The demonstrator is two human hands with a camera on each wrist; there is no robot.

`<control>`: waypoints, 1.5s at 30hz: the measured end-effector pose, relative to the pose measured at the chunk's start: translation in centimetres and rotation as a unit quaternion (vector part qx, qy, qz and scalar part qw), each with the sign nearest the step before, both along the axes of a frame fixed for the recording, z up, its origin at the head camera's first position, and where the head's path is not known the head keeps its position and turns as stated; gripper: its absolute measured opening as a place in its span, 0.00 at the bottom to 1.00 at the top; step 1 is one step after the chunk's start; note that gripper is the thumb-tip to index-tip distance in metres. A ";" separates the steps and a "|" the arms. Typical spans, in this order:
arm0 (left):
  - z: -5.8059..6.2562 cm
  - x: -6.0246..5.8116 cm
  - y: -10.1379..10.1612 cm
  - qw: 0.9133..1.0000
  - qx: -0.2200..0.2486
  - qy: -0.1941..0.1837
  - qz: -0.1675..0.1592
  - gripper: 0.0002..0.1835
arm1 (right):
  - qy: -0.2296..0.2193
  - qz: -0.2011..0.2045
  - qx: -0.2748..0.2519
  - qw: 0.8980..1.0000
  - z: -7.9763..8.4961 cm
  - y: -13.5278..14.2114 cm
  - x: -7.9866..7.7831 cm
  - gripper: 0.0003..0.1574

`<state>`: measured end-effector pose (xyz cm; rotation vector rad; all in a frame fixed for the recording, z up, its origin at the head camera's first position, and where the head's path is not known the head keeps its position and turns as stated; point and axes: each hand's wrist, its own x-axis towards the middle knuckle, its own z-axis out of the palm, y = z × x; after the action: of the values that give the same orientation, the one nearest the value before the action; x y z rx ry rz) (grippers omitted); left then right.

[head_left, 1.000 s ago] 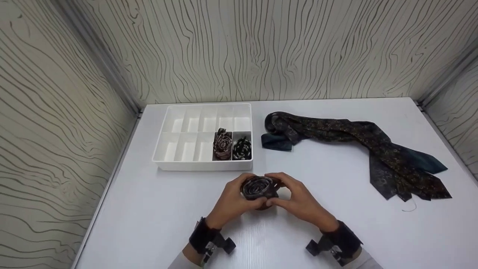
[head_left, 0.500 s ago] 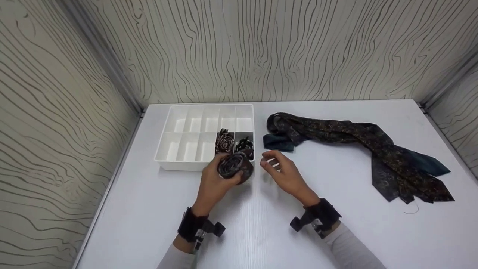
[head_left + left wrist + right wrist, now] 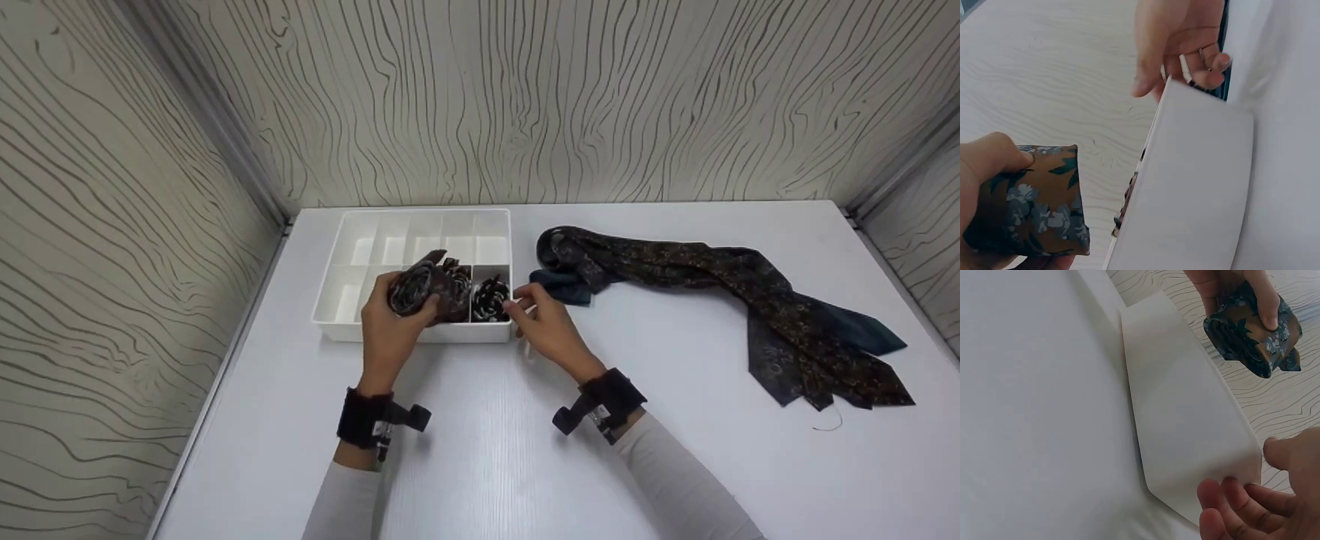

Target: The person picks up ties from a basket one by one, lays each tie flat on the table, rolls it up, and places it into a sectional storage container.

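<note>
My left hand point(image 3: 391, 322) grips a rolled necktie point(image 3: 412, 291), brown with grey flowers and dark leaves, its spiral end facing up and left in the head view. It holds the roll over the front row of a white divided box point(image 3: 412, 333), left of two other rolled neckties. One of these, reddish brown point(image 3: 459, 289), is partly covered by the held roll; the other, black and white point(image 3: 490, 301), fills the front right compartment. My right hand point(image 3: 551, 324) is at the box's right front corner, thumb near the rim and fingers loosely bent along the outside.
Several unrolled neckties point(image 3: 675, 266), dark patterned and teal, lie in a long pile right of the box. Behind the white table point(image 3: 480, 465) stands a wood-grain panel point(image 3: 510, 97), with another panel point(image 3: 90, 262) at the left. A loose thread point(image 3: 829, 427) lies near the tie ends.
Both hands held the rolled necktie; the right hand has let go and moved to the box's right corner. The left hand has carried the roll forward and left, over the box.
</note>
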<state>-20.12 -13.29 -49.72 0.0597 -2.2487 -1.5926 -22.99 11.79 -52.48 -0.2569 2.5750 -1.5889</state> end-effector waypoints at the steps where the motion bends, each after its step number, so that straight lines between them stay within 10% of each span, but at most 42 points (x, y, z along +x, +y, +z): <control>1: 0.0 -0.3 -0.2 1.000 0.006 0.000 0.007 0.29 | 0.001 -0.002 0.001 1.000 -0.1 -0.1 -0.1 0.24; 15: -1.1 -3.5 -1.0 0.995 -0.031 -0.037 0.092 0.29 | -0.011 -0.014 -0.002 1.000 -0.5 -0.3 -0.4 0.21; 31: -2.3 -3.5 0.1 0.979 -0.177 0.001 0.097 0.26 | -0.040 0.008 -0.031 0.999 -0.9 -0.1 -0.4 0.23; 45: -1.6 -2.8 0.6 0.981 -0.173 0.000 0.082 0.29 | -0.045 0.012 -0.046 0.998 -1.4 -0.1 -0.5 0.23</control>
<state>-22.90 -12.74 -51.29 0.1457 -2.4178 -1.1017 -23.46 11.66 -53.86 -0.2161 2.4266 -1.6728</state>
